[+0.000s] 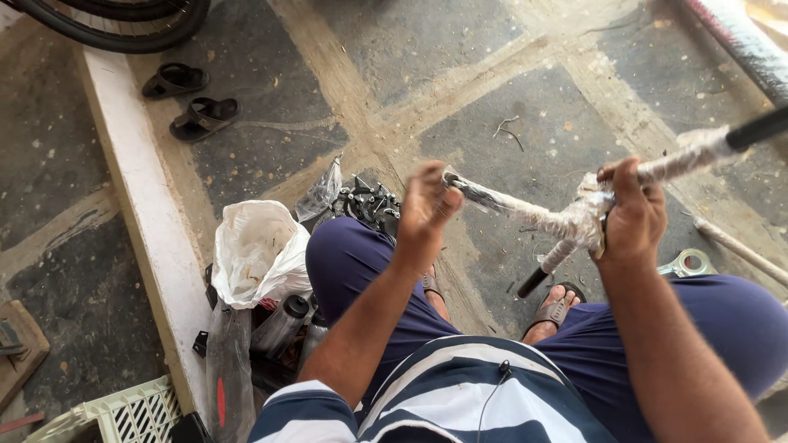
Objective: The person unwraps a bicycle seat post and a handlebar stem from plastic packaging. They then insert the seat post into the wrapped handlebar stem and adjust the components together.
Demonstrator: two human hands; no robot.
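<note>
Out over the knees, above the stone floor [525, 131], sits one bike handlebar [566, 220] wrapped in clear plastic film, held up in the air between both hands. The right hand [630, 215] has its fingers [617, 182] closed right around the middle joint where the stem meets the bar, thumb over the top. The left hand [425, 207] is at the bar's left end, fingers [450, 203] pinched narrow on the loose film there, so the bar tip pokes out just past the fingertips. The bare black stem end [533, 283] hangs down below the right hand, and a black grip end [759, 129] runs off to the upper right.

Counting stuff: two black sandals [190, 98] parked by the white curb [144, 205], one white plastic bag [256, 253] beside the left knee, one bundle of black metal parts [371, 201] just behind it, one wrench [688, 264] on the floor right of the feet.
</note>
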